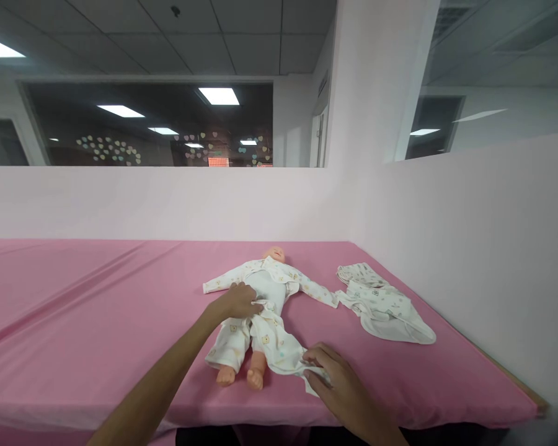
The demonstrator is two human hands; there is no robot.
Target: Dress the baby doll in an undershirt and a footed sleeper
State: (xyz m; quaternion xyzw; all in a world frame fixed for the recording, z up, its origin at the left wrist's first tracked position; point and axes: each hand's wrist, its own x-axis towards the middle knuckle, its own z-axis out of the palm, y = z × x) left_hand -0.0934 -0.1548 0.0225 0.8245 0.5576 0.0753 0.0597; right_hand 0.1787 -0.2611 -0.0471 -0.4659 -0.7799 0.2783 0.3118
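A baby doll (275, 253) lies on its back, head toward the wall, in a white printed jacket (312, 287) spread open over a plain white undershirt (263, 284). White bear-print baby pants (273, 339) cover its hips and one leg. My left hand (238, 301) is closed at the waistband, over the doll's belly, its fingertips partly hidden. The other pant leg is stretched out to the right, where my right hand (328, 371) pinches its end between thumb and fingers. Both doll feet (255, 375) are bare, and one leg shows outside the stretched pant leg.
A pile of folded white printed baby clothes (381, 303) lies to the right of the doll. Pink cloth (97, 328) covers the table, creased on the left. A low white wall (167, 201) with windows runs behind, and another stands on the right.
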